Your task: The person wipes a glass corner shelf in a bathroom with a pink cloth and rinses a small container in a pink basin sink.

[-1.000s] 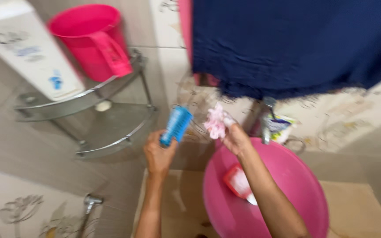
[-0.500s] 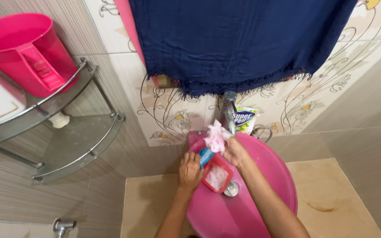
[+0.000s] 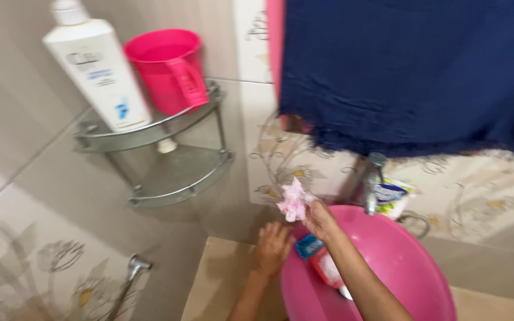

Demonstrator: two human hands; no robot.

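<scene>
My right hand (image 3: 319,219) is raised over the far rim of a pink basin (image 3: 411,267) and pinches a crumpled pink-and-white cloth (image 3: 293,201). My left hand (image 3: 272,249) rests at the basin's left rim. Its fingertips are next to a blue brush (image 3: 309,245) that lies inside the basin, but blur hides whether they touch it. A red soap box (image 3: 327,268) with white soap sits just below the brush, partly behind my right forearm.
A metal tap (image 3: 373,178) stands over the basin, with a white-and-blue packet (image 3: 395,199) beside it. A navy cloth (image 3: 411,71) hangs above. A glass corner shelf (image 3: 150,128) holds a white pump bottle (image 3: 96,71) and a pink jug (image 3: 171,68). A metal valve (image 3: 135,267) sits low on the left.
My left hand has brought the blue brush down from beside the shelf into the basin and now rests at the rim. My right hand still holds the cloth up. The view has swung left.
</scene>
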